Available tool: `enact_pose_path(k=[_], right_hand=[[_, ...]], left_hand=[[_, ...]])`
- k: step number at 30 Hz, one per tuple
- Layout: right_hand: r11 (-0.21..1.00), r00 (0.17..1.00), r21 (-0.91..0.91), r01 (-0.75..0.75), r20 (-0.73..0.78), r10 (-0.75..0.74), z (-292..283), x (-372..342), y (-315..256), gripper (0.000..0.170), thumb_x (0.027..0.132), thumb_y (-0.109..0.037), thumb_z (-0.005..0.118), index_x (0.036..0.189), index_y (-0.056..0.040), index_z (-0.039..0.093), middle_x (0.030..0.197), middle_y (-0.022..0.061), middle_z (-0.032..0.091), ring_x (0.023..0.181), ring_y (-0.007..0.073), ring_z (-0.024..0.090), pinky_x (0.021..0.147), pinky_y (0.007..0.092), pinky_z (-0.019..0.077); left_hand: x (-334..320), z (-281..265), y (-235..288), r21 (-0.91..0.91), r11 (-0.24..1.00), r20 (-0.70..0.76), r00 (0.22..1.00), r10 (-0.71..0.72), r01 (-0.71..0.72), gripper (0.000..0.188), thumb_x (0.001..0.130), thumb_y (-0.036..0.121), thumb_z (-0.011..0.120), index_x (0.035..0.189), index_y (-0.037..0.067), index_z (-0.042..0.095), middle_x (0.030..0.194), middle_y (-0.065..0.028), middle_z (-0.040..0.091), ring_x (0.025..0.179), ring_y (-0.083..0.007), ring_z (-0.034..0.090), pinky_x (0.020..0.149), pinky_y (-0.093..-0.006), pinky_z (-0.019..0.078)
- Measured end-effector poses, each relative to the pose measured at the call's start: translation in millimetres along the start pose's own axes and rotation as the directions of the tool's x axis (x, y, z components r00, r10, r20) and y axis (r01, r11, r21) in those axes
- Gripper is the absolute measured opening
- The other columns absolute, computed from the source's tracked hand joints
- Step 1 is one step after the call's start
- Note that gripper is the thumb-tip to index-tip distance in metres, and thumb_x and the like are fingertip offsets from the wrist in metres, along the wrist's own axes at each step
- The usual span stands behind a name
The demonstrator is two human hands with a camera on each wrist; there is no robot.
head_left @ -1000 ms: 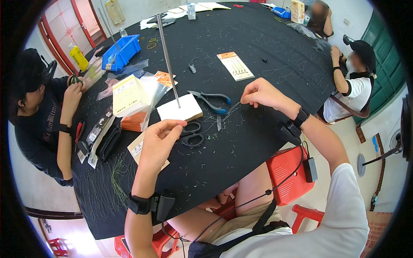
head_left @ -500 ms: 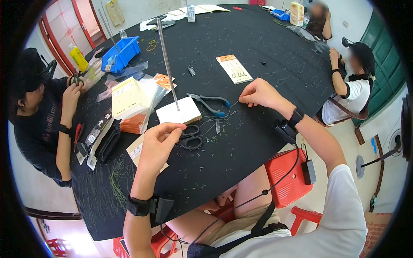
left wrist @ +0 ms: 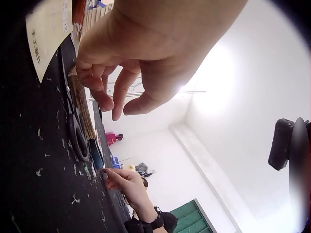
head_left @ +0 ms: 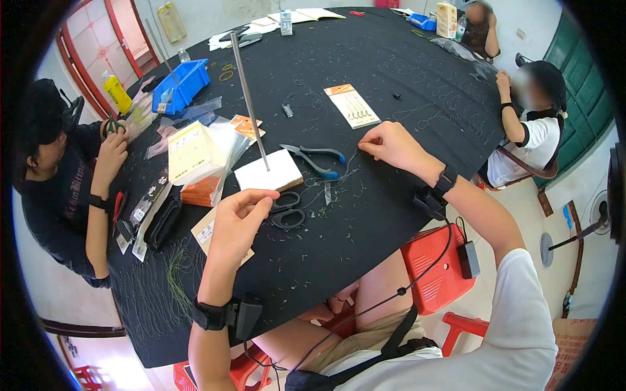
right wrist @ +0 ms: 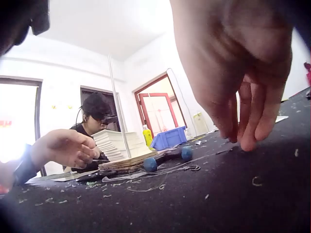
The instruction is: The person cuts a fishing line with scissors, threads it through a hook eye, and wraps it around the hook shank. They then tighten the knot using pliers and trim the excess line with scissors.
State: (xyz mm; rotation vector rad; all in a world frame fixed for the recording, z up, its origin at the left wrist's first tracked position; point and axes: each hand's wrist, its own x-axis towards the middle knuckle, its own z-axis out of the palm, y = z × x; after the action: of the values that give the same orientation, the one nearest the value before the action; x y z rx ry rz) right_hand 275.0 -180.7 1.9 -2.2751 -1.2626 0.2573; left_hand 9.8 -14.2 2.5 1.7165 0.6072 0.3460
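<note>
My right hand [head_left: 399, 151] pinches the end of a thin grey line [head_left: 353, 161] between thumb and fingertips, low over the black table. The line's loose strands trail toward pliers [head_left: 329, 174] with blue-tipped handles. My left hand [head_left: 235, 225] hovers near the black scissors [head_left: 289, 219], its fingers loosely bent. In the left wrist view a small gap shows between the left thumb [left wrist: 138, 106] and fingertips, with nothing visible in it. A white-topped block [head_left: 280, 171] with an upright metal rod [head_left: 248, 98] stands between the hands, beyond the scissors.
Beyond my right hand lies a card with hooks [head_left: 352, 107]. Stacked cream cards [head_left: 194, 153], plastic bags and a blue bin [head_left: 181, 85] are at left. Green line [head_left: 175, 280] lies at the near left edge. Line scraps litter the cloth. Other people sit around the table.
My right hand has shifted slightly left and away from me, with the line still in its fingertips. My left hand has stayed nearly still.
</note>
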Motion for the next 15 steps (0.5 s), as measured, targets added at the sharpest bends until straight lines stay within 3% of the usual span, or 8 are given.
enact_pose_path(k=[3,7,9,10,13,15], right_hand=[[0.996,0.995,0.018,0.084,-0.053,-0.083,4,2,8,0.014,0.078,-0.013,0.061,0.083,-0.0024,0.069,0.075,0.0143,0.066,0.067,0.0233,0.065,0.063,0.0325,0.0498],[0.997,0.994,0.032,0.075,-0.08,-0.072,2,2,12,0.016,0.078,-0.015,0.06,0.082,-0.0012,0.068,0.075,0.0144,0.066,0.067,0.0237,0.065,0.063,0.0323,0.0495],[0.995,0.98,0.029,0.098,-0.176,-0.091,-6,0,17,0.018,0.082,-0.014,0.057,0.087,0.0019,0.065,0.067,0.0088,0.064,0.055,0.0124,0.06,0.054,0.0256,0.0465],[0.997,0.988,0.047,0.054,-0.147,-0.046,-12,-3,19,0.019,0.082,-0.014,0.056,0.087,0.0018,0.065,0.067,0.0082,0.063,0.056,0.012,0.06,0.055,0.0258,0.0463],[0.999,0.985,0.047,0.026,-0.172,-0.018,-26,-17,41,0.018,0.08,-0.013,0.056,0.084,0.0017,0.064,0.067,0.0077,0.063,0.056,0.0121,0.06,0.054,0.0253,0.0466],[0.998,0.969,0.049,-0.036,-0.244,0.047,-45,-26,65,0.02,0.074,-0.017,0.058,0.081,0.0001,0.066,0.072,0.0131,0.065,0.068,0.0221,0.064,0.062,0.0322,0.0489]], left_hand=[[1,1,-2,-0.019,0.999,0.005,0.999,0.031,-0.031,0.017,0.084,0.014,0.058,0.094,0.003,0.067,0.085,-0.0001,0.064,0.07,-0.0053,0.05,0.06,-0.0182,0.037],[-1,0,0,-0.003,0.999,0.013,0.999,0.035,-0.034,0.017,0.084,0.014,0.058,0.093,0.003,0.067,0.084,0.0002,0.064,0.07,-0.0053,0.05,0.059,-0.0181,0.0368],[0,1,-1,0.023,0.998,-0.003,0.998,0.058,-0.058,0.017,0.084,0.013,0.057,0.094,0.003,0.067,0.084,-0.0001,0.064,0.069,-0.0053,0.05,0.059,-0.0182,0.0365],[1,2,-2,-0.01,0.996,0.0,0.997,0.083,-0.083,0.017,0.084,0.013,0.057,0.093,0.003,0.067,0.083,-0.0001,0.064,0.067,-0.005,0.05,0.057,-0.0178,0.0357],[2,3,-4,-0.029,0.996,-0.021,0.996,0.085,-0.085,0.017,0.083,0.012,0.057,0.093,0.002,0.067,0.083,0.0001,0.063,0.066,-0.0046,0.049,0.055,-0.0172,0.0344],[1,3,-1,-0.02,0.996,-0.004,0.996,0.091,-0.091,0.017,0.083,0.011,0.056,0.093,0.001,0.067,0.083,-0.0003,0.063,0.066,-0.0045,0.049,0.056,-0.0176,0.0346]])
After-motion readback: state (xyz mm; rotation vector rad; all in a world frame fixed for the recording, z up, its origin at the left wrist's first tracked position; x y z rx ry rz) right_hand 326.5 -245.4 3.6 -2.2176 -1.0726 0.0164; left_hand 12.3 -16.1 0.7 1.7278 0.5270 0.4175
